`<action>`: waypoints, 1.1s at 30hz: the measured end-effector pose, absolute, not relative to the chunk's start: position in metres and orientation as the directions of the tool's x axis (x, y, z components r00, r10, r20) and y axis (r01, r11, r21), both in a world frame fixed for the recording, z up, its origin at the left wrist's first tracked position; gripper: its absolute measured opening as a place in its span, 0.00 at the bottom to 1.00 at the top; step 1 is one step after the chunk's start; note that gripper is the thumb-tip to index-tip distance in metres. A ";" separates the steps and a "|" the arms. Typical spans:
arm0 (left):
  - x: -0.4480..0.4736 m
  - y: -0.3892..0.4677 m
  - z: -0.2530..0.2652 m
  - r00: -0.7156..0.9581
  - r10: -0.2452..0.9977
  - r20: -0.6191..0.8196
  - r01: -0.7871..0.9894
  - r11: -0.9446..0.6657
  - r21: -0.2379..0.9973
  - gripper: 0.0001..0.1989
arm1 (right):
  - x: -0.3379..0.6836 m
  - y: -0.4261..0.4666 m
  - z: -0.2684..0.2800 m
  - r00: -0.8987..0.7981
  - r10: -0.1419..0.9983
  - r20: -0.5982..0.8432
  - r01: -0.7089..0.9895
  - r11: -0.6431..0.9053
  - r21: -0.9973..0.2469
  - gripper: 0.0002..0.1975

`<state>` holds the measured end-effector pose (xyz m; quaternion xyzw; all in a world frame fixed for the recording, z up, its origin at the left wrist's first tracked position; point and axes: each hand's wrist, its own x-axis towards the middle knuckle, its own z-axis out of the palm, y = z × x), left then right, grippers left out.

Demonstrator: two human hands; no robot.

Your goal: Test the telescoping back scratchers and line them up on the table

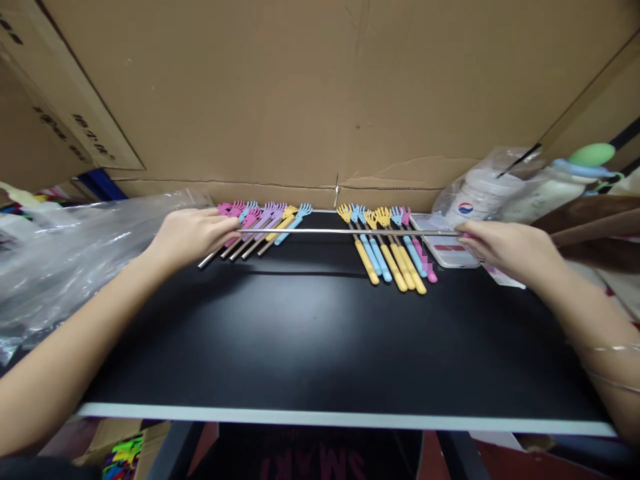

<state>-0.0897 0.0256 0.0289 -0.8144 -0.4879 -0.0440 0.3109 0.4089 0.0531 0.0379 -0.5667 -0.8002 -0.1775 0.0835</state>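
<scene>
My left hand [197,237] and my right hand [510,250] are closed on opposite ends of a long, thin metal back scratcher rod [320,231], drawn out level above the black table. Bits of pink show at both grips; its ends are mostly covered by my fingers. Behind my left hand lies a row of back scratchers [270,217] with pink, purple, blue and yellow claw heads, several with bare metal shafts pointing toward me. To the right of centre, a second group of back scratchers [395,257] lies side by side, with yellow, blue and pink handles.
Cardboard [300,100] walls the table's far side. Clear plastic bags [100,253] heap up at left. At right stand a bagged tub with a Pepsi logo [473,200], a phone-like white object [450,255] and a green-capped bottle [575,173]. The black table [310,360] has a pale front edge.
</scene>
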 end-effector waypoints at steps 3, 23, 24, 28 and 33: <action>-0.103 0.024 0.033 0.492 0.778 0.391 0.829 -0.281 -0.484 0.24 | 0.429 0.055 0.039 -0.378 0.870 0.317 0.907 0.280 0.314 0.13; -0.129 0.030 0.039 0.212 0.922 0.325 0.873 -0.328 0.362 0.16 | 0.446 0.054 0.034 -0.249 0.923 0.294 0.944 0.299 -0.139 0.28; -0.129 0.030 0.039 0.217 0.921 0.322 0.874 -0.330 0.356 0.16 | 0.446 0.054 0.033 -0.267 0.918 0.293 0.941 0.314 -0.126 0.26; -0.121 0.027 0.040 0.227 0.919 0.324 0.845 -0.351 0.403 0.15 | 0.439 0.054 0.034 -0.309 0.904 0.295 0.922 0.361 -0.142 0.20; -0.087 0.022 0.032 0.339 0.901 0.270 0.776 -0.430 0.462 0.17 | 0.405 0.043 0.031 -0.455 0.858 0.240 0.865 0.490 -0.111 0.16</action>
